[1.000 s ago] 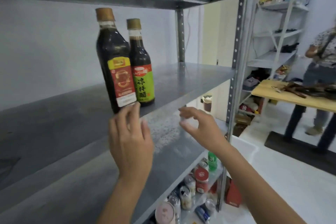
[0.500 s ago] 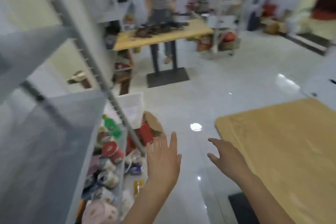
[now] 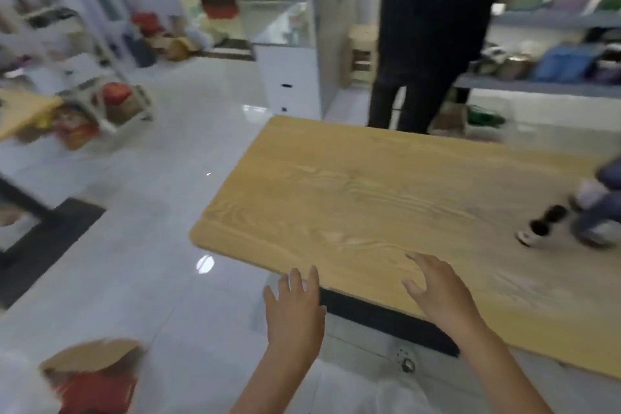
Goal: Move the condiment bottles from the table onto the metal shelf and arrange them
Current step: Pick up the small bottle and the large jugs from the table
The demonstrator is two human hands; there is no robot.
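A light wooden table (image 3: 369, 185) fills the middle and right of the head view. At its far right edge lie blurred objects: a dark bottle on its side (image 3: 541, 223) with a white cap, and bluish packages (image 3: 601, 208) beyond it. My left hand (image 3: 294, 309) hovers open in front of the table's near edge, fingers spread. My right hand (image 3: 440, 292) is open over the near part of the tabletop, holding nothing. The metal shelf with the two dark bottles is out of view.
A person in dark clothes (image 3: 433, 33) stands behind the table's far side. A white cabinet (image 3: 289, 54) is beyond the table's left corner. A cardboard box with red contents (image 3: 90, 376) sits on the glossy floor at lower left. Cluttered racks (image 3: 84, 77) stand at the left.
My view has swung from the metal shelf with its two bottles round to the wooden table. Both hands stayed empty and now reach over the table's near edge.
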